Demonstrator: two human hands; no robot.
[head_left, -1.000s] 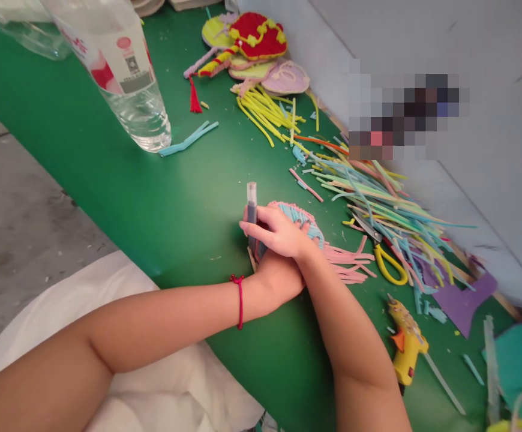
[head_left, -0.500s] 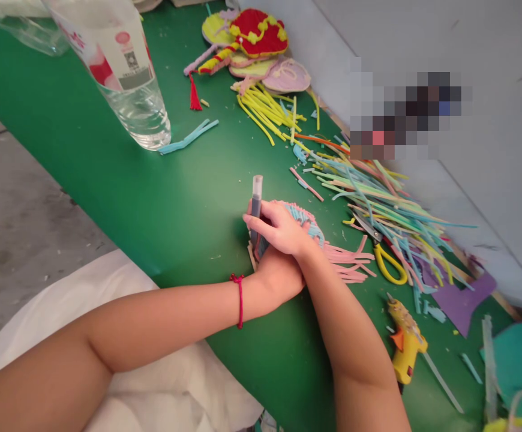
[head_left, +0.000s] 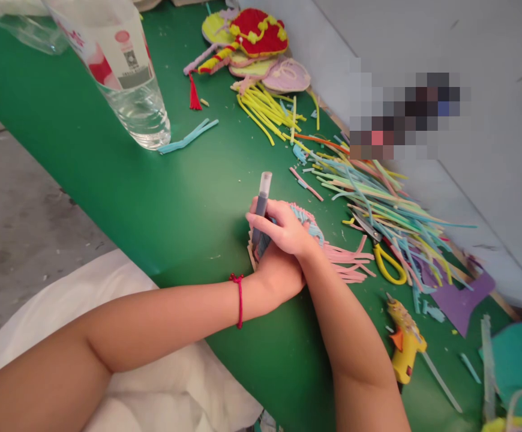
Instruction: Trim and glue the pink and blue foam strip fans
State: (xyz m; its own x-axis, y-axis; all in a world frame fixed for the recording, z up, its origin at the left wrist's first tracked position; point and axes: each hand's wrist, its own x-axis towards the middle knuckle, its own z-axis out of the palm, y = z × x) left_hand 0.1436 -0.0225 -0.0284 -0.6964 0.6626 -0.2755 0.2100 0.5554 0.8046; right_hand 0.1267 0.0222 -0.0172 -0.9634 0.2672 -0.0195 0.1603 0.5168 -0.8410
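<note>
My right hand (head_left: 288, 228) is closed around a dark grey pen (head_left: 261, 207) with a clear upper end, held nearly upright. The pen's lower tip is hidden behind the fingers. Beneath it, my left hand (head_left: 281, 270), a red cord at its wrist, holds down a pink and blue piece made of rows of strips (head_left: 314, 228). Most of its fingers are covered by my right hand; fingertips show on the piece's far side. Loose pink strip ends (head_left: 348, 264) fan out to the right.
A water bottle (head_left: 139, 111) stands at upper left. Finished round strip crafts (head_left: 261, 36) lie at the back. To the right are piled coloured strips (head_left: 369, 186), yellow-handled scissors (head_left: 389, 264), a purple sheet (head_left: 461, 297) and a yellow glue gun (head_left: 405, 348).
The pen's upper end has tilted and shifted slightly right, and my right fingers have moved a little with it. My left hand and the strip piece look unchanged.
</note>
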